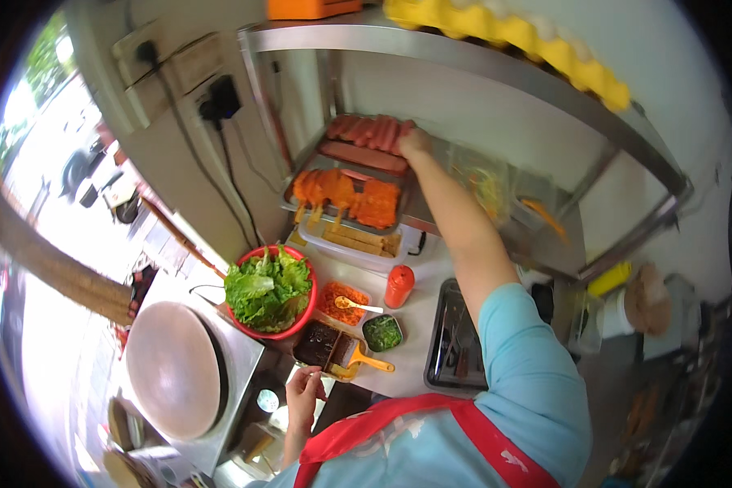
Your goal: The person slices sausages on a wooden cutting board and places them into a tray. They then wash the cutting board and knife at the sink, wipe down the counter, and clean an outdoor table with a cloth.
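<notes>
My right hand reaches to the right end of a row of sausages at the back of a metal tray; whether its fingers close on one cannot be made out. Orange-red marinated meat pieces lie at the front of that tray. My left hand is held beside a divided sauce container, fingers curled, with nothing visible in it. An orange-handled brush rests across the container. Near it are chopped greens, shredded carrot with a spoon, a red squeeze bottle and lettuce in a red basin.
A round griddle stands at the left. Dark tray with utensils lies near my right side. A steel shelf with yellow egg trays spans above. Clear containers sit behind my forearm. Plugs and cables hang on the left wall.
</notes>
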A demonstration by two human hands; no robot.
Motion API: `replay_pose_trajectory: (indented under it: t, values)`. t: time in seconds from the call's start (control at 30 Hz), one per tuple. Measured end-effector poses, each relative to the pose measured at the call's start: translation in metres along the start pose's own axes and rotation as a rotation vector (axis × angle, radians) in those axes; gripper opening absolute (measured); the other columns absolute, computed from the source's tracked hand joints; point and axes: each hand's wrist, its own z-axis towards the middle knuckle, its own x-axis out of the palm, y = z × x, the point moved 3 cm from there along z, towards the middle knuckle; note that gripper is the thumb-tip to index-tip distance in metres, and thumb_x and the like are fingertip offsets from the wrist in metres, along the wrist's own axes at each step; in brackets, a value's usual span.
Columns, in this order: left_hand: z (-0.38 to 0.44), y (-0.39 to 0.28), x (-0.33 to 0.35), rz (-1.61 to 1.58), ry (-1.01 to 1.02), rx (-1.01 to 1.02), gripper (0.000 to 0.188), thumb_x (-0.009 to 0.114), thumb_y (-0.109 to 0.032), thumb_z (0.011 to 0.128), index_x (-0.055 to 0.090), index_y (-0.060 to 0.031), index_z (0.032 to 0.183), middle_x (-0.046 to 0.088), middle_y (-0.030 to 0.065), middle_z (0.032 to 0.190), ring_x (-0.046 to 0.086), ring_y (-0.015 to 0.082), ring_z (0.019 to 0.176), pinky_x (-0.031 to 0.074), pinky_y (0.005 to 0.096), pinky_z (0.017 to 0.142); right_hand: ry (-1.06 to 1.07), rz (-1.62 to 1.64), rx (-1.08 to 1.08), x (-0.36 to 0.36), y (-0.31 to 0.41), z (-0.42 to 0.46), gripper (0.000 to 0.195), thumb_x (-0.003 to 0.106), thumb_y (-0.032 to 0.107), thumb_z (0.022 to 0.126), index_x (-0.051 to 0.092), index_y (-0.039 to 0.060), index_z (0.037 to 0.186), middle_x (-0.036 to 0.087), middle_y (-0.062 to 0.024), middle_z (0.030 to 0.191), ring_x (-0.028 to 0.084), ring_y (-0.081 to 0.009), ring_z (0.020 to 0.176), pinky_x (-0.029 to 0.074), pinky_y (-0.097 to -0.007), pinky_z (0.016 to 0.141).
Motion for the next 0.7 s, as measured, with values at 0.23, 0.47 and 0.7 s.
replay_pose_trajectory:
  t: [0.23, 0.47, 0.7]
  values:
    - [0.036, -0.026, 0.025, 0.149, 0.154, 0.134, 0.012, 0.050, -0.009, 0.089, 0.055, -0.0016, 0.097, 0.050, 0.0002, 0.062, 0.045, 0.0070, 0.049, 0.038, 0.0210, 0.044, -0.092, 0.492, -0.464, -0.036, 0.057, -0.183, 0.043, 0.063, 0.017, 0.077, 0.049, 0.0056, 0.116, 0.046, -0.0156, 0.118, 0.050, -0.0258, 0.106, 0.046, -0.0352, 0.082]
    - [0.067, -0.038, 0.125, 0.322, 0.530, 0.152, 0.013, 0.050, -0.008, 0.089, 0.054, -0.0002, 0.098, 0.049, -0.0007, 0.064, 0.046, 0.0060, 0.053, 0.039, 0.0195, 0.047, 0.339, 0.322, -0.360, -0.157, -0.066, -0.389, 0.019, 0.059, 0.019, 0.082, 0.062, 0.0075, 0.098, 0.063, -0.0092, 0.091, 0.062, -0.0233, 0.080, 0.049, -0.0305, 0.074]
    - [0.044, 0.022, 0.238, 0.481, 1.112, 0.137, 0.015, 0.050, -0.012, 0.090, 0.053, -0.0014, 0.100, 0.049, 0.0001, 0.063, 0.045, 0.0056, 0.050, 0.039, 0.0191, 0.044, -0.460, 0.032, 0.486, -0.242, -0.293, -0.611, 0.020, 0.055, 0.019, 0.084, 0.060, 0.0062, 0.098, 0.062, -0.0123, 0.094, 0.060, -0.0288, 0.084, 0.048, -0.0353, 0.071]
